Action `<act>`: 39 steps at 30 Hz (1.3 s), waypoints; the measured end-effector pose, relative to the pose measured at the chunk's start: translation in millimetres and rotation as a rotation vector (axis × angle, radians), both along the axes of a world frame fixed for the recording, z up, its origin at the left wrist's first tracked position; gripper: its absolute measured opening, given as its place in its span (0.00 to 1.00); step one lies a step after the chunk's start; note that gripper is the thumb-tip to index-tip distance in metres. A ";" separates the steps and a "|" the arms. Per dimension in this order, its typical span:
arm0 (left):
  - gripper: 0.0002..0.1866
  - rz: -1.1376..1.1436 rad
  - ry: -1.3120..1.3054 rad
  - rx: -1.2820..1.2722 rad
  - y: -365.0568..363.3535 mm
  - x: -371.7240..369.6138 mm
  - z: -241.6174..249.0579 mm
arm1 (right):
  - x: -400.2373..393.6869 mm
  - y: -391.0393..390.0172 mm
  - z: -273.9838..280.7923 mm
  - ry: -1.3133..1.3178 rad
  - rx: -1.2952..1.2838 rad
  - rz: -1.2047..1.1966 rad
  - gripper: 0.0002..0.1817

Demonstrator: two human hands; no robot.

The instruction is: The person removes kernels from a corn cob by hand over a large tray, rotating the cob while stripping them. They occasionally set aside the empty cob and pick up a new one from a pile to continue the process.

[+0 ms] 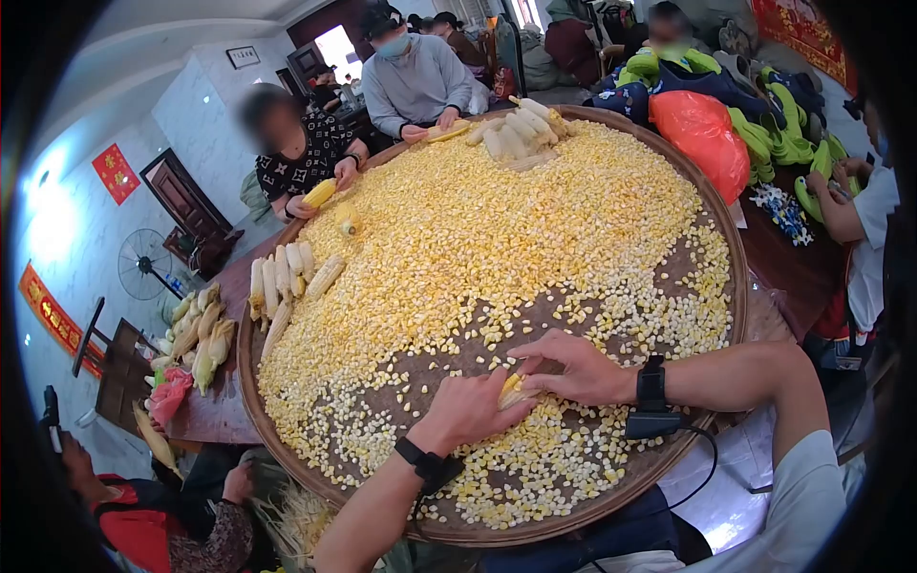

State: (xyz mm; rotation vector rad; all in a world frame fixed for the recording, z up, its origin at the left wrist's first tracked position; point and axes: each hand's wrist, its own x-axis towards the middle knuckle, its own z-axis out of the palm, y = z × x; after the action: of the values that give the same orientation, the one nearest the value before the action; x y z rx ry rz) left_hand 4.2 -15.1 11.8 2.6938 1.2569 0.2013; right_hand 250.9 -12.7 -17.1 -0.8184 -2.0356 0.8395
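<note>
Over the near part of a big round tray (315, 487), my left hand (468, 409) grips a corn cob (514, 384) with its fingers wrapped around one side. My right hand (578, 368) closes on the same cob from the right, thumb and fingers pressed against it. Part of the cob shows yellow kernels; much of it is hidden by my fingers. Loose corn kernels (430, 248) cover most of the tray, thickest toward the middle and far side. Below my hands lie scattered paler kernels (535, 468). Both wrists wear black straps.
Stripped cobs (277, 277) lie at the tray's left edge, more bare cobs (521, 129) at the far edge. Two people across the tray hold corn cobs. Husked corn (202, 334) is piled on a table to the left. A red plastic bag (702, 138) and green items (788, 124) sit at the right.
</note>
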 end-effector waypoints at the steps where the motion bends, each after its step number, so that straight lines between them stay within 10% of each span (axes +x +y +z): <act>1: 0.36 0.002 0.004 -0.004 -0.2 0.0 0.2 | -0.3 -1.1 -0.4 0.005 0.014 -0.005 0.29; 39: 0.37 -0.014 0.013 -0.022 1.3 -3.3 -4.1 | -0.9 2.1 -1.2 -0.113 0.420 0.108 0.29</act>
State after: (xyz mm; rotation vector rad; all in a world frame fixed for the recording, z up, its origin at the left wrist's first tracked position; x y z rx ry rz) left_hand 0.9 -13.8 7.8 2.6887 1.2361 0.1679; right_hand 250.0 -10.6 -18.3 -0.5330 -2.2639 0.4019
